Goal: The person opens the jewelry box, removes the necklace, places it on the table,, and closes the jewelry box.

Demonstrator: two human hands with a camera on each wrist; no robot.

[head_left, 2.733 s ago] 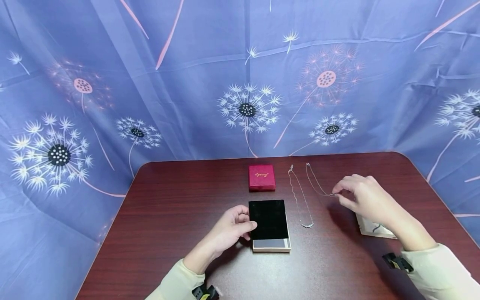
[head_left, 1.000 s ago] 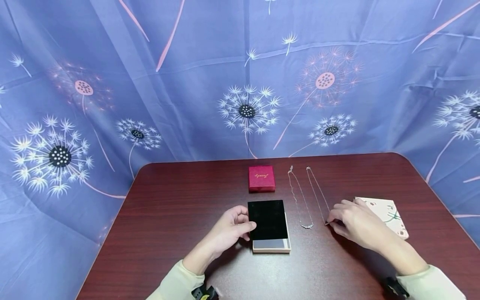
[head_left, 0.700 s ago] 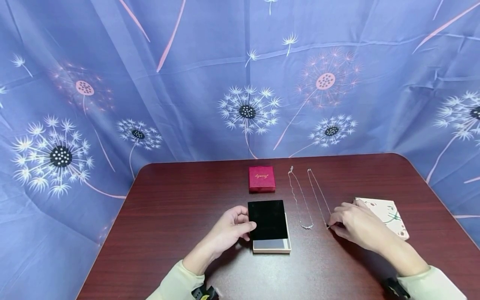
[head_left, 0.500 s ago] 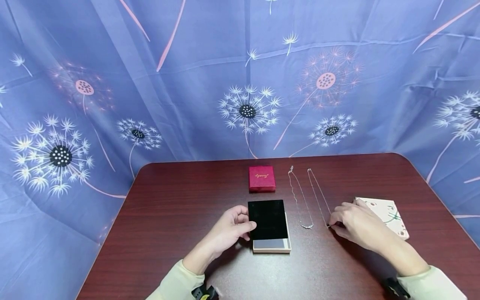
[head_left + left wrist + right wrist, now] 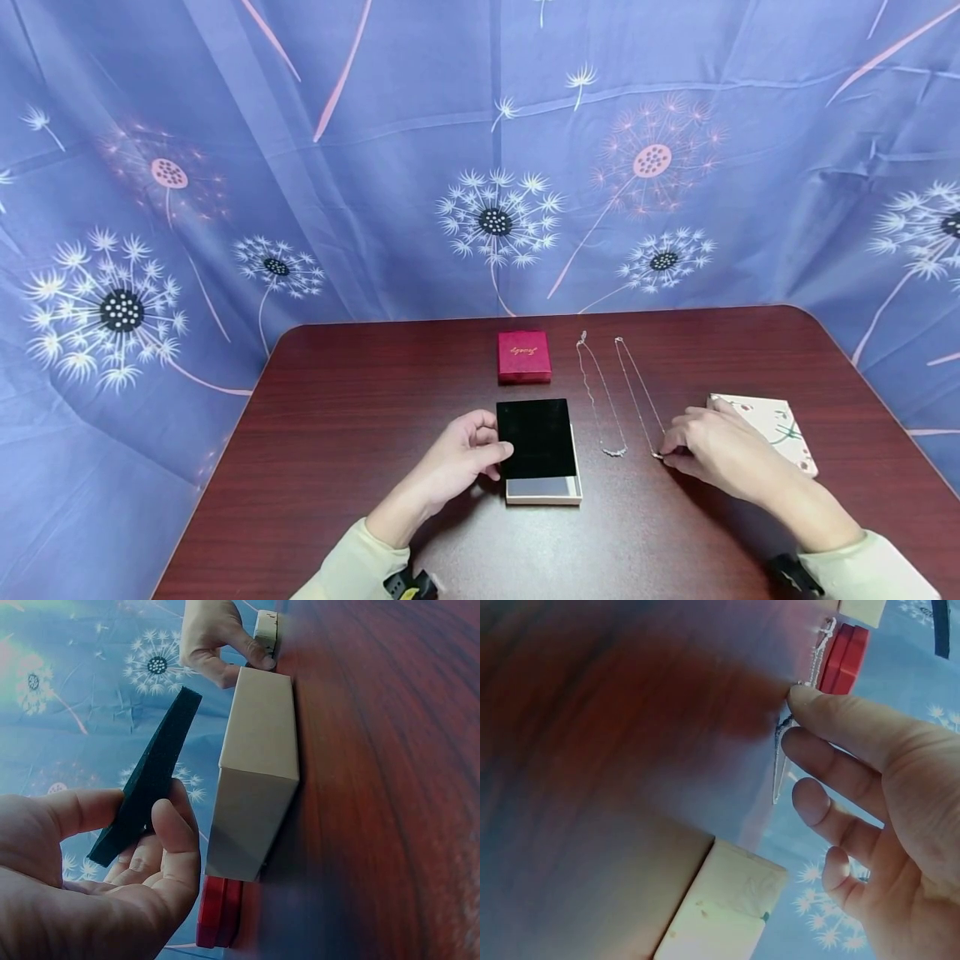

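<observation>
Pinched at its left edge between the thumb and fingers of my left hand [image 5: 468, 457] is a black jewelry-box pad [image 5: 536, 437]. The pad is held tilted above an open cream box [image 5: 544, 502], part of whose inside it hides; in the left wrist view the pad [image 5: 154, 776] stands apart from the box. My right hand [image 5: 712, 446] pinches the lower end of a thin silver necklace [image 5: 637, 392], laid out in a narrow loop on the table. To its left lies a second silver necklace [image 5: 614, 453] with a small cluster pendant. My right fingertips partly cover the pinched end.
A small red box [image 5: 523, 357] with gold lettering stands at the back, beyond the cream box. Right of my right hand lies a cream, flower-printed box lid [image 5: 780, 433], partly covered by the hand. A blue dandelion-print curtain [image 5: 390, 167] hangs behind the brown table [image 5: 360, 400].
My right hand has come nearer to me, drawing the necklace from a slack curve into a straight narrow loop. Lately it has shifted only slightly. My left hand keeps the pad still.
</observation>
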